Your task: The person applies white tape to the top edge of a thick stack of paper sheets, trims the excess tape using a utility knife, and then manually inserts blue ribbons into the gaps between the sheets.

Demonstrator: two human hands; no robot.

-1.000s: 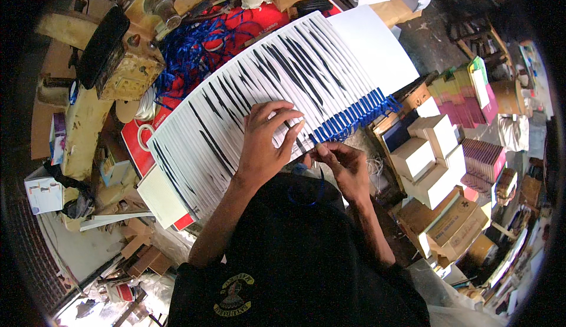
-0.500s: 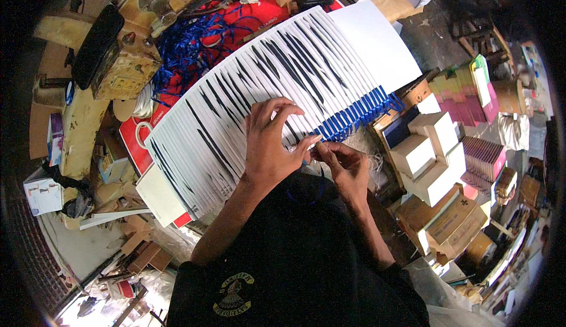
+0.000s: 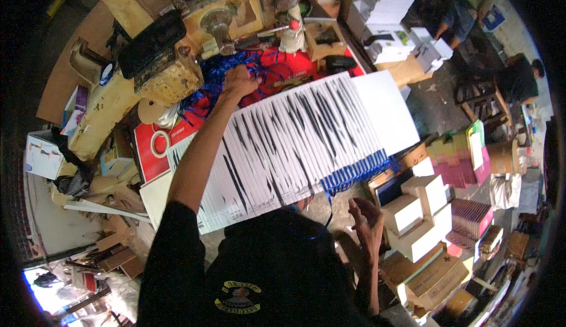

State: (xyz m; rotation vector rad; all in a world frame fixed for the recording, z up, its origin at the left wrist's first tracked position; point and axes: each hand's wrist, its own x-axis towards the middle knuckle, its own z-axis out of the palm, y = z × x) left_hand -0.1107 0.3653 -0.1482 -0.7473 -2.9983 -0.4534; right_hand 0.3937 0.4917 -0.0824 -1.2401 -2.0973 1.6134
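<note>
A long fanned row of thin white books or boards (image 3: 277, 144) with black streaks between them lies slantwise before me. Blue ribbons (image 3: 356, 172) line its near right edge, and one loose blue strand (image 3: 329, 212) hangs down toward my shirt. Beyond the row, my left hand (image 3: 240, 83) is at the tangled pile of blue ribbons (image 3: 215, 70), its fingers curled; whatever is in them is hidden. My right hand (image 3: 368, 224) is raised at the right, apart from the row. Its fingers are loosely bent, thumb apart, with nothing visible in them.
A worn yellowish machine (image 3: 168, 76) stands at the far left. A red sheet (image 3: 154, 160) shows under the row, with a white ring on it. White boxes (image 3: 415, 209) and cardboard cartons (image 3: 436, 277) are stacked at the right. Another person (image 3: 460, 17) is at the back right.
Both hands were together at the near ribboned edge. My left hand has moved away across the row to the ribbon pile; my right hand has dropped back to the right. The view has shifted.
</note>
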